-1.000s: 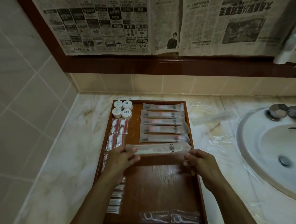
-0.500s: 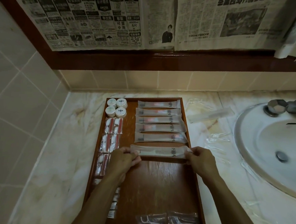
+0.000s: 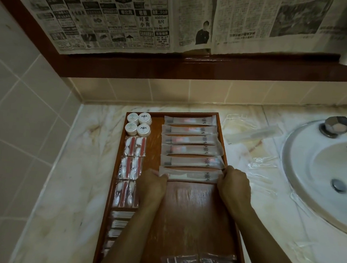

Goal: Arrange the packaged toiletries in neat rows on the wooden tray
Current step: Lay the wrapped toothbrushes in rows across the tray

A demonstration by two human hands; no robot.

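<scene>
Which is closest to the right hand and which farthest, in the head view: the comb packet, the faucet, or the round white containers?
From the right hand:
1. Comb packet, held at its right end.
2. Faucet, up and right, at the sink.
3. Round white containers, tray's far-left corner.

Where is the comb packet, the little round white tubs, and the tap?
comb packet [image 3: 194, 175], head view, on the packet's middle.
round white tubs [image 3: 138, 123], head view, between the four lids.
tap [image 3: 335, 125], head view, on its knob.
</scene>
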